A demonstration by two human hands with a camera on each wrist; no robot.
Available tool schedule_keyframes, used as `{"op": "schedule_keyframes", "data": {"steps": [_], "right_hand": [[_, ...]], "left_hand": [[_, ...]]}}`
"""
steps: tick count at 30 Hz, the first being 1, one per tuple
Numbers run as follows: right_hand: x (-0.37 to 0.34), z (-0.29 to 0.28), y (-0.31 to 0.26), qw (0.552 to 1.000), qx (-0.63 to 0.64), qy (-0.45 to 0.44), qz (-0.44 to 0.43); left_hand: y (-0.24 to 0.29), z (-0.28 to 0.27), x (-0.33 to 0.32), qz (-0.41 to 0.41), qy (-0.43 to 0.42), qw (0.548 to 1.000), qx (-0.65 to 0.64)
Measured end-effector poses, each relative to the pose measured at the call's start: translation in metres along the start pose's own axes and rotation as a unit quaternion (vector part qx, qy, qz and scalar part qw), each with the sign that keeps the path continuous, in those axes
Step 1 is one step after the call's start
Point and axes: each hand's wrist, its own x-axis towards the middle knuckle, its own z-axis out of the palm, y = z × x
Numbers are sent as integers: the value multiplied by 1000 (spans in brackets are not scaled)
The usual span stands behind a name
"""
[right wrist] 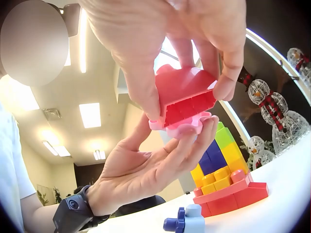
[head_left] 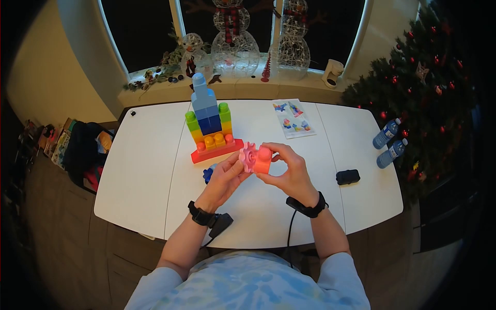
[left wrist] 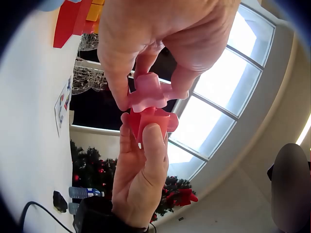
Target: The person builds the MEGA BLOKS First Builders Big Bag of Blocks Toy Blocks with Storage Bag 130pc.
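Note:
Both hands are raised above the white table, close together. The left hand (head_left: 223, 182) pinches a pink gear-shaped piece (head_left: 248, 157) by its scalloped rim. In the right hand (head_left: 290, 173) a red block (head_left: 263, 161) with a rounded stud is gripped between thumb and fingers. Gear and block touch each other; in the right wrist view the red block's (right wrist: 187, 92) hollow underside shows, with the pink gear (right wrist: 182, 127) against its side. Behind the hands stands a tower of colored blocks (head_left: 210, 124) on a red base. A dark blue piece (head_left: 208, 174) lies partly hidden by the left hand.
A printed sheet (head_left: 294, 119) lies at the table's back. On the right are a black case (head_left: 347, 177) and two water bottles (head_left: 386, 133). In the right wrist view a light blue block (right wrist: 194, 219) sits beside a dark blue gear (right wrist: 181, 220). Cables run from both wrists.

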Motion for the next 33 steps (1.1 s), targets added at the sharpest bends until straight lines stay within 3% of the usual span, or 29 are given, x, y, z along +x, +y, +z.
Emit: {"op": "schedule_keyframes", "data": {"steps": [4, 6, 10, 15, 17, 18, 20, 23, 27, 28, 30, 31, 33], "right_hand": [[-1, -5, -10, 999, -19, -33, -24], [-2, -4, -11, 998, -23, -41, -33], [-5, 4, -6, 999, -9, -46, -20], [-1, 8, 13, 996, 12, -86, 14], [3, 5, 8, 967, 146, -143, 150], [3, 5, 12, 967, 146, -147, 149], [-2, 13, 32, 939, 162, -179, 245], [-17, 33, 63, 955, 132, -171, 206], [-20, 43, 60, 951, 130, -154, 235], [-20, 44, 54, 961, 62, -159, 218], [-19, 46, 49, 966, -6, -164, 200], [-17, 46, 48, 967, -69, -162, 183], [-15, 47, 48, 964, -131, -161, 166]], "left_hand": [[2, -7, -6, -3, -4, 999, 35], [2, -8, -8, 8, -11, 992, 124], [-1, -4, -7, 9, 23, 991, 133], [-6, -11, -4, 78, 52, 972, 217], [-14, -15, -4, 97, 86, 957, 261], [-18, -16, -5, 114, 123, 938, 303], [-25, -18, -9, 102, 132, 923, 345], [-40, -28, -14, 85, 138, 898, 409], [-56, -35, -19, 93, 141, 891, 421], [-52, -32, -22, 91, 142, 891, 421], [-43, -25, -26, 82, 102, 820, 558], [-34, -22, -28, 82, 102, 820, 558], [-7, -25, -33, 157, 69, 678, 715]]}}
